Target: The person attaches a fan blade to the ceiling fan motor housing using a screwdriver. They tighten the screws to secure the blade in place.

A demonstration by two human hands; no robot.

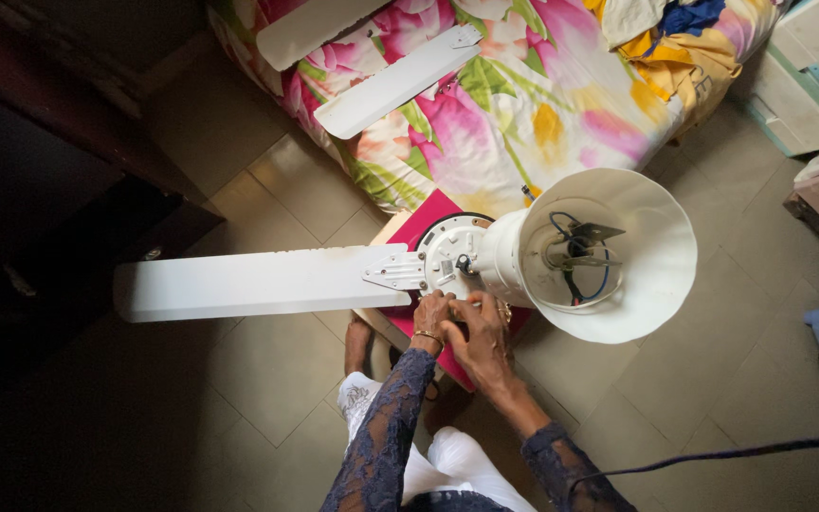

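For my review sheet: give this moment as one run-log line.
left hand: on ceiling fan motor | right hand: beside it, at motor's near edge | one blade attached | two loose blades on floral bed

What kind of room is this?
Most likely a bedroom at home. A bed with a flowered sheet stands by the tiled floor, with a heap of clothes on it. Both hands, left hand and right hand, touch a white ceiling fan.
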